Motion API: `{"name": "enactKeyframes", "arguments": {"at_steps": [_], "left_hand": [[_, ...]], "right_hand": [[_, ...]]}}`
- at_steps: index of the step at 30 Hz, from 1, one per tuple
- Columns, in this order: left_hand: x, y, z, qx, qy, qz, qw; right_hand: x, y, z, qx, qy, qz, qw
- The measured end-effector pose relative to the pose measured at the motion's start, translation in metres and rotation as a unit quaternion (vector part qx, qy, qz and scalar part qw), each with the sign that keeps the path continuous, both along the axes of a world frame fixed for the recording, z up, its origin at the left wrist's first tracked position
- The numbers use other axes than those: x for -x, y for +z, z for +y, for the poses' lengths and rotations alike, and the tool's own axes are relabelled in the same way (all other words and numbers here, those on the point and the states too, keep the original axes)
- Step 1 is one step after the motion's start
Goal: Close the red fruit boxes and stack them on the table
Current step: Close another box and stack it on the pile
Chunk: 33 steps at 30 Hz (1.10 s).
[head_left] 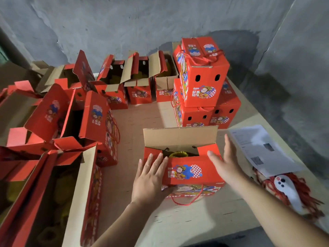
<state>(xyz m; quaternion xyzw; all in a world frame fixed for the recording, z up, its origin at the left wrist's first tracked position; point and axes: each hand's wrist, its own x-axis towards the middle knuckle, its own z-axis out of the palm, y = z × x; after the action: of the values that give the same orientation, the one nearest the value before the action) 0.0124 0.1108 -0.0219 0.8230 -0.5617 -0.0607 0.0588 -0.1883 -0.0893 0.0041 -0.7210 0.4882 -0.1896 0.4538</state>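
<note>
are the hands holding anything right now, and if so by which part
Nothing is gripped. The left hand lies flat, fingers straight, on the near flap of the red fruit box; the right hand is open at the box's right end.

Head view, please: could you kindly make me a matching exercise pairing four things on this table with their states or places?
Things:
1. near box
2. stacked boxes
3. paper sheet
4. left hand

States or places:
A. closed, piled at the back right of the table
B. lying flat by the right edge of the table
C. front flap folded down, rear flap upright
D. fingers straight, resting on the near box's left end

Pairs: 1-C, 2-A, 3-B, 4-D
</note>
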Motion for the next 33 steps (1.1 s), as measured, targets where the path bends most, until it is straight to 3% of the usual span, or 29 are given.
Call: {"name": "enactKeyframes", "arguments": {"at_steps": [2,4,8,12,18,21,23,25,28,31,33], "left_hand": [[-0.002,0.000,-0.002,0.008,-0.003,0.010,1.000],[-0.003,0.000,-0.002,0.020,-0.004,0.017,1.000],[0.000,0.000,-0.002,0.100,0.011,0.016,0.995],[0.001,-0.010,0.002,0.198,0.040,0.024,0.979],[0.004,-0.005,0.005,0.314,0.109,0.144,0.932],[-0.004,0.004,-0.001,0.353,0.195,0.149,0.903],[-0.018,0.014,-0.014,0.309,0.185,0.084,0.929],[-0.037,0.025,-0.032,0.157,0.089,0.028,0.983],[-0.057,0.036,-0.056,-0.054,-0.027,0.010,0.998],[-0.057,0.033,-0.063,-0.070,-0.047,-0.088,0.993],[-0.051,0.026,-0.059,-0.056,-0.035,-0.118,0.991]], "right_hand": [[-0.016,0.014,-0.020,-0.102,-0.049,-0.099,0.989],[-0.023,0.018,-0.033,-0.113,-0.082,-0.115,0.983],[-0.012,0.006,-0.025,-0.002,-0.002,-0.010,1.000],[-0.006,-0.003,-0.025,0.065,0.108,0.013,0.992],[-0.001,-0.004,-0.034,0.168,0.163,0.093,0.968],[0.000,0.000,-0.037,0.208,0.187,0.146,0.949],[-0.002,0.002,-0.038,0.236,0.195,0.159,0.939],[-0.004,0.004,-0.040,0.264,0.205,0.192,0.923],[-0.009,0.006,-0.040,0.309,0.250,0.295,0.869],[-0.011,0.002,-0.036,0.367,0.264,0.354,0.819],[-0.010,0.000,-0.031,0.384,0.251,0.365,0.810]]}}
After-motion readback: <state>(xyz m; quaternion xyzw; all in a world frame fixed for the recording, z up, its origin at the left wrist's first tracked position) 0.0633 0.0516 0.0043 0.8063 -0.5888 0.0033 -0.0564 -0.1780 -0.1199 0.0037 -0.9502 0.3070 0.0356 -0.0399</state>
